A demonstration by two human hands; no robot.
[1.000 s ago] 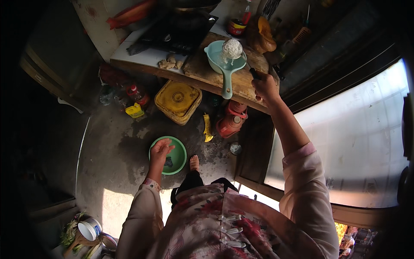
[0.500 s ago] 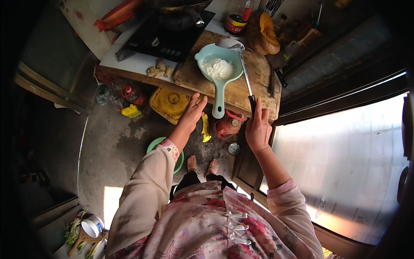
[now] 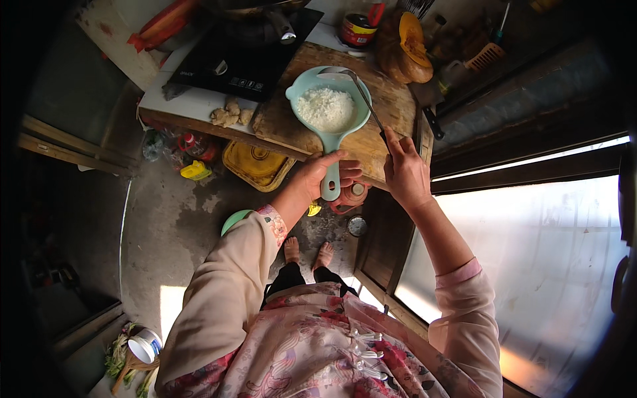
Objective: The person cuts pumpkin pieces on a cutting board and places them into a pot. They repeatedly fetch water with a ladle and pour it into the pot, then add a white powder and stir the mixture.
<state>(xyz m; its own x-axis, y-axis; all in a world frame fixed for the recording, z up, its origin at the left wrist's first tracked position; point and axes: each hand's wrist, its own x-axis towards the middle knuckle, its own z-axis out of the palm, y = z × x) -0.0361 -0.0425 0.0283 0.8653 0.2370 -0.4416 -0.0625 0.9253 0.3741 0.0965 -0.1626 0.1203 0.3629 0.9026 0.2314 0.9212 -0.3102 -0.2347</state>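
Observation:
A pale green dipper (image 3: 365, 114) with a long handle stands on the wooden cutting board (image 3: 285, 126), and white flour-like powder (image 3: 326, 109) fills its bottom. My left hand (image 3: 320, 174) is at the dipper's handle, the thumb over it and the fingers behind, reaching out past its right side. In my right hand (image 3: 407, 171) is the dark handle of a metal ladle (image 3: 369, 101), fingers wrapped round it. The ladle's head rests inside the dipper against the far rim, above the powder.
An induction cooktop (image 3: 245, 56) with a pan lies far left, with ginger (image 3: 231, 114) near it. A cut pumpkin (image 3: 398, 56) and a jar (image 3: 358, 30) stand behind the board. A knife (image 3: 432, 123) lies along its right edge. Below are a yellow lid (image 3: 257, 164) and a red thermos (image 3: 352, 192).
My left hand has come right, onto the dipper's handle. The ladle's head has gone from beyond the far rim to inside the dipper. My right hand has shifted slightly right.

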